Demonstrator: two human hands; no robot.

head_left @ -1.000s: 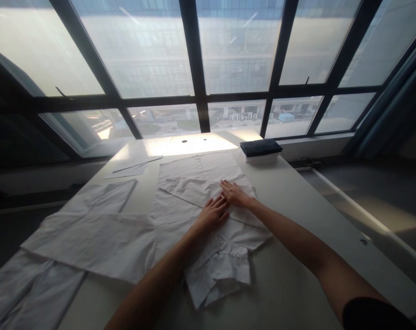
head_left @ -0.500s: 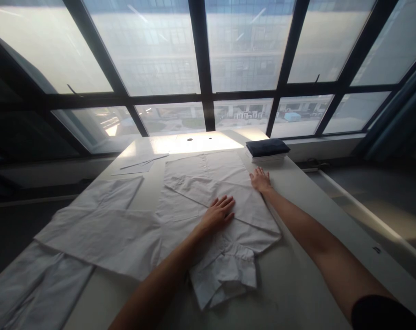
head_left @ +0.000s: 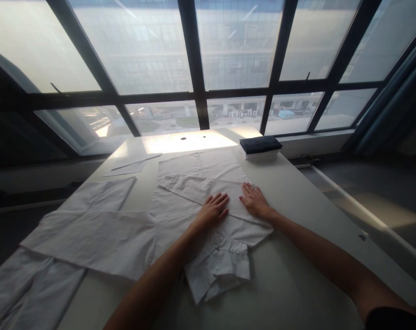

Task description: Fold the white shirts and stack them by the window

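"In the head view, where is the white garment?"

"Spread over the middle of the table (head_left: 304, 266), which is my landmark for everything. The white garment (head_left: 180, 197) is creased in places, and a gathered end (head_left: 228, 263) hangs loosely folded toward the table's near side."

"And the left hand?"

"The left hand (head_left: 213, 210) lies palm down on the garment, over the table's middle, fingers stretched out and fairly close together. I see nothing gripped in it."

"The right one?"

"The right hand (head_left: 253, 200) is also palm down, a little further toward the table's right side, at the garment's right border. Its fingers are extended and slightly spread. The two hands are apart, with cloth showing between them."

"What else is on the table?"

"On its left side, white cloth (head_left: 94, 236) reaches to the near left; I can't tell whether it is joined to the garment. Beyond that, toward the table's far left, a paper sheet (head_left: 125, 168). At its far right, a folded dark cloth (head_left: 261, 144) sits on folded white cloth (head_left: 262, 156)."

"And past the table?"

"Large windows (head_left: 153, 46) beyond its far edge, and a curtain (head_left: 390, 105) to the far right of it."
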